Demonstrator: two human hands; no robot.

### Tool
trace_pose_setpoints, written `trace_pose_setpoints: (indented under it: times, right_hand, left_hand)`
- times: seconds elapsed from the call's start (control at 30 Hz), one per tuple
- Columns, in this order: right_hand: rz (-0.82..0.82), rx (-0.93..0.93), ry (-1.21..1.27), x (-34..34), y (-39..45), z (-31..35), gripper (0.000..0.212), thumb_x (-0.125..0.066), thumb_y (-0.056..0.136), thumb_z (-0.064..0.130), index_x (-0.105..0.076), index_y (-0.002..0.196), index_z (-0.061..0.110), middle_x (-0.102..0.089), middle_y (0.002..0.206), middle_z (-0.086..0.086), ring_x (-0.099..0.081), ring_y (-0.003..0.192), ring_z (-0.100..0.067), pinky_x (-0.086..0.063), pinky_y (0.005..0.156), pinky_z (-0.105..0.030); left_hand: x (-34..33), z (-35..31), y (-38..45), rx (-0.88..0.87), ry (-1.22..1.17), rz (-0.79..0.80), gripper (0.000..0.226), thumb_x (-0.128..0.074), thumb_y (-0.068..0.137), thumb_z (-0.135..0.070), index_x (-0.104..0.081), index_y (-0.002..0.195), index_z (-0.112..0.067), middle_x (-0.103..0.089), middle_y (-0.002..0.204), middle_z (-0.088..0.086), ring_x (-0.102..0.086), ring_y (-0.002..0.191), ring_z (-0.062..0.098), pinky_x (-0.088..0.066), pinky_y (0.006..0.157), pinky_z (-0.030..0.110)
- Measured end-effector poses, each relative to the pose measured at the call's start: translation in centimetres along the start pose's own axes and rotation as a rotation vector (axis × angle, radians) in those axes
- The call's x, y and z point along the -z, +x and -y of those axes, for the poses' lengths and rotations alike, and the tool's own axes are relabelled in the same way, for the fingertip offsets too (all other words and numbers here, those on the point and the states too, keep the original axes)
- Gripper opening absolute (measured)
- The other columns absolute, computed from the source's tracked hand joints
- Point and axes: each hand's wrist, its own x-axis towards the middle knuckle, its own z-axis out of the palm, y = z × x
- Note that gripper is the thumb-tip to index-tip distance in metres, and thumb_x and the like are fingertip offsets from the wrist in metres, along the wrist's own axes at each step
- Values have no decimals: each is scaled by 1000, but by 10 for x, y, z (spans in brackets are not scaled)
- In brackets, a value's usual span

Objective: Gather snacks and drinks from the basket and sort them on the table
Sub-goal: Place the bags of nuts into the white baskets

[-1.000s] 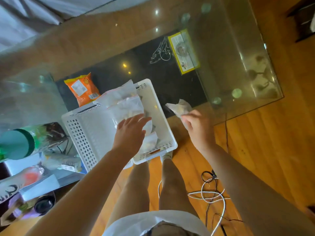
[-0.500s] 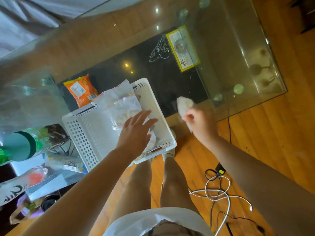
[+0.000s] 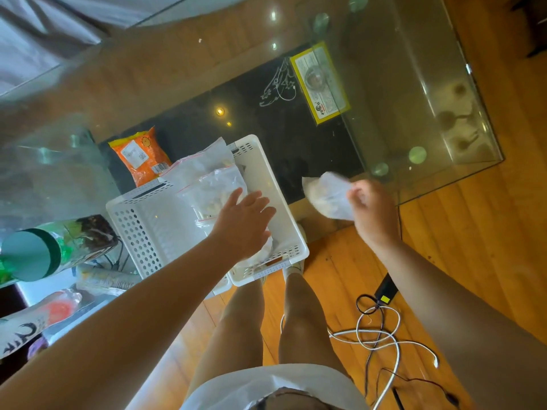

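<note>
basket (image 3: 266, 184), white and perforated, sits at the near edge of the glass worktop (image 3: 429, 84), overhanging slightly toward my legs. i see my left hand (image 3: 244, 221) reaching into it, fingers straight and loosely spread over clear zip bags (image 3: 216, 187) of pale snacks piled inside; it holds nothing that i can make out. my right hand (image 3: 373, 211) is raised just right of the basket, at the worktop's near edge, its fingers curled and pinching a clear bag of pale snacks (image 3: 328, 196); this bag is blurred, and i cannot tell whether it touches the glass. an orange snack packet (image 3: 140, 156) lies on the worktop just beyond the basket's far left corner. a yellow-bordered flat packet (image 3: 319, 84) lies farther off, well apart from the basket, beside a white line drawing on the dark panel seen through the glass. at the left edge stand a green-capped bottle (image 3: 32, 255) and other wrapped items, partly out of view. white and black cables (image 3: 381, 332) lie coiled on the wooden floor (image 3: 488, 232) to the right of my legs.
</note>
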Motion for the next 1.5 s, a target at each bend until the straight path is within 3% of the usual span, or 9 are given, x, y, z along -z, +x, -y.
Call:
trace_pose_setpoints:
  times: [0.1, 0.3, 0.5, 0.63, 0.83, 0.97, 1.13, 1.3, 1.5]
  right_hand:
    - [62, -262, 254, 9, 6, 3, 28, -46, 94, 22, -58, 110, 2, -57, 96, -5, -52, 80, -12, -34, 50, -6]
    - [218, -219, 479, 27, -16, 35, 17, -45, 96, 26, -55, 103, 14, -52, 88, 8, -50, 80, -3, -40, 50, 0]
    - [371, -180, 765, 31, -30, 64, 17, -48, 94, 20, -54, 79, 25, -52, 73, 8, -52, 70, 1, -42, 60, -9]
    - [511, -145, 813, 16, -30, 78, 12, -51, 87, 27, -49, 75, 25, -51, 59, 22, -48, 61, 7, -37, 57, -7]
    - [575, -165, 703, -11, -18, 86, 19, -44, 96, 18, -43, 76, 17, -42, 71, 2, -41, 67, -8, -32, 63, -23]
    - [595, -205, 603, -32, -9, 86, 21, -43, 95, 22, -43, 74, 23, -43, 72, 4, -42, 68, -8, -32, 60, -21]
    - [675, -263, 564, -54, -2, 84, 10, -43, 95, 27, -46, 86, 30, -52, 94, 3, -52, 93, -13, -44, 83, -32]
    - [582, -175, 416, -55, 1, 70, 8, -44, 95, 31, -46, 96, 23, -50, 88, 9, -51, 79, -4, -43, 66, -18]
    - [284, -121, 237, -51, 2, 53, 24, -58, 89, 22, -62, 102, 2, -66, 94, -12, -56, 80, -13, -40, 60, -12]
  left_hand:
    - [3, -1, 10, -13, 36, 22, 47, -42, 93, -45, -39, 135, -25, -42, 146, -1, -34, 138, 22, -10, 119, 47]
    - [9, -1, 23, 8, 156, 139, 49, -31, 95, -50, -42, 134, -22, -45, 142, 1, -33, 136, 26, -10, 118, 50]
    - [14, 2, 23, 20, 265, 286, 39, -35, 97, -30, -48, 131, -16, -41, 145, 4, -25, 139, 27, -4, 115, 46]
    - [8, 5, 13, 15, 375, 273, 46, -31, 98, -44, -33, 140, -25, -33, 151, -1, -16, 145, 26, -4, 119, 48]
    - [11, 9, 9, -16, 361, 205, 48, -34, 98, -42, -33, 143, -25, -28, 155, -1, -12, 147, 24, 4, 119, 46]
    - [9, 11, 12, -18, 328, 176, 45, -38, 97, -44, -41, 138, -26, -38, 150, -1, -20, 145, 24, 0, 120, 47]
    - [8, 12, 12, 2, 80, 85, 40, -48, 94, -39, -47, 132, -25, -52, 139, -2, -39, 136, 22, -11, 119, 44]
    - [15, 24, -10, 295, -730, -170, 33, -61, 88, -23, -59, 121, -27, -64, 123, -3, -62, 109, 21, -48, 96, 36]
    - [-14, 50, -40, 431, -824, 118, 25, -69, 81, -33, -66, 104, -23, -68, 111, -2, -63, 104, 17, -49, 95, 40]
